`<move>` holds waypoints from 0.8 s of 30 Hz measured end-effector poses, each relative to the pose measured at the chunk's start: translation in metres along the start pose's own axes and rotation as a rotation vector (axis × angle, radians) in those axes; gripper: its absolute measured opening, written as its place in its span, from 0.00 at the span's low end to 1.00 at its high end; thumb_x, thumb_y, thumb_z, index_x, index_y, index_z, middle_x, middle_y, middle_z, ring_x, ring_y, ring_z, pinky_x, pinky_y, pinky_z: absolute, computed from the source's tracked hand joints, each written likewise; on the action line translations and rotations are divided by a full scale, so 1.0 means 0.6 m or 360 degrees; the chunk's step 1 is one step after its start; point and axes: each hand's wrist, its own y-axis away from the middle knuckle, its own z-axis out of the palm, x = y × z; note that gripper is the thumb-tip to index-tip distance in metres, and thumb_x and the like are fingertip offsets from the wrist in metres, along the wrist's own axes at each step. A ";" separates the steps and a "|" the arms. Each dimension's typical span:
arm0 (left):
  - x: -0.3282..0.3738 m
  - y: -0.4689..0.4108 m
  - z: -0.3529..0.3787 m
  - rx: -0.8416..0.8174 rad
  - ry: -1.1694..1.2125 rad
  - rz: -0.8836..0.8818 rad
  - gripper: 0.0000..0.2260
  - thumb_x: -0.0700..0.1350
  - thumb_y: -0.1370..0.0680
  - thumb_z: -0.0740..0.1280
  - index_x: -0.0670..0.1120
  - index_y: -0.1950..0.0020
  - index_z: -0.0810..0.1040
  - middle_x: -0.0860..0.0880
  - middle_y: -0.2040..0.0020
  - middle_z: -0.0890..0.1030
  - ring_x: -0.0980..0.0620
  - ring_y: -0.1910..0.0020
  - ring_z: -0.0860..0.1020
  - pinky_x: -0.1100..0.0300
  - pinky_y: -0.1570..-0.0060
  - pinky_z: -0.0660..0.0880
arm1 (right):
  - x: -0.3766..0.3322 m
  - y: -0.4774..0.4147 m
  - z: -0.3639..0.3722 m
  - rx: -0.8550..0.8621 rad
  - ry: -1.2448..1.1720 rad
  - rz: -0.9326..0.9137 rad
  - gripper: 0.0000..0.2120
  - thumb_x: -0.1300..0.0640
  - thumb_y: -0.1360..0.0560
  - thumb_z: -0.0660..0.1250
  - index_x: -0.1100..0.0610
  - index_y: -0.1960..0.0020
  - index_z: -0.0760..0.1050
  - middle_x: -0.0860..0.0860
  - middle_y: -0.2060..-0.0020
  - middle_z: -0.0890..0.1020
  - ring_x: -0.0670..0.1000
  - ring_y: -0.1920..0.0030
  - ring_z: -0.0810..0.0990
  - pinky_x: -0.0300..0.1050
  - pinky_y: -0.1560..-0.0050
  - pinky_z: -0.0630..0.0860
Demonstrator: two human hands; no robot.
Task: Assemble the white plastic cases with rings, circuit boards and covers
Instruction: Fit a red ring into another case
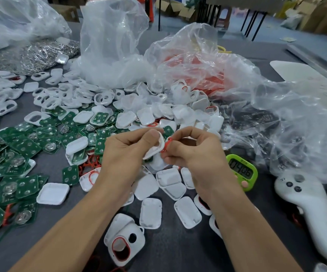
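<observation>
My left hand [127, 152] grips a white plastic case [156, 148] above the middle of the table, thumb on top of it. My right hand [192, 152] pinches a red ring [167, 145] against the case's right edge. Green circuit boards [21, 146] lie spread at the left. White covers [150, 213] lie below my hands. A case with a red ring fitted in it [124, 242] lies near the front edge. More white cases [70, 95] are piled further back.
Clear plastic bags [111, 36] stand at the back; one holds red rings [207, 75], another silver metal parts [35, 55]. A green digital timer [242, 171] and a white handheld controller [311, 211] lie to the right. The table is dark grey [168, 252].
</observation>
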 end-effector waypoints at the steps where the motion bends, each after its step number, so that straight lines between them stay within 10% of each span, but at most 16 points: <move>1: 0.003 0.003 0.003 -0.0003 0.0041 -0.0017 0.11 0.49 0.29 0.74 0.44 0.53 0.89 0.43 0.55 0.88 0.49 0.56 0.85 0.55 0.56 0.82 | 0.000 0.004 0.005 -0.0080 -0.0041 0.0009 0.08 0.73 0.27 0.73 0.63 0.59 0.79 0.60 0.68 0.84 0.54 0.70 0.83 0.43 0.65 0.82; 8: -0.002 0.010 0.001 0.0328 -0.0937 0.0715 0.06 0.47 0.22 0.74 0.58 0.51 0.88 0.64 0.57 0.86 0.63 0.56 0.83 0.63 0.54 0.79 | 0.013 0.014 0.025 -0.0053 -0.0126 -0.0001 0.07 0.70 0.27 0.75 0.61 0.59 0.80 0.60 0.67 0.84 0.54 0.71 0.82 0.43 0.65 0.82; 15: -0.005 0.017 0.000 -0.0017 -0.1216 0.0785 0.10 0.55 0.20 0.67 0.62 0.40 0.84 0.75 0.51 0.81 0.71 0.53 0.80 0.74 0.56 0.72 | 0.025 0.004 0.016 0.0280 -0.0014 -0.0089 0.09 0.72 0.30 0.71 0.60 0.64 0.83 0.58 0.70 0.84 0.54 0.71 0.83 0.43 0.67 0.81; 24: -0.007 0.007 -0.001 0.0117 -0.0740 0.0470 0.06 0.51 0.23 0.71 0.62 0.54 0.87 0.54 0.65 0.86 0.46 0.61 0.86 0.46 0.58 0.84 | 0.025 0.014 0.022 0.0077 0.0060 -0.0280 0.12 0.72 0.30 0.74 0.59 0.52 0.86 0.54 0.61 0.88 0.50 0.60 0.88 0.39 0.58 0.82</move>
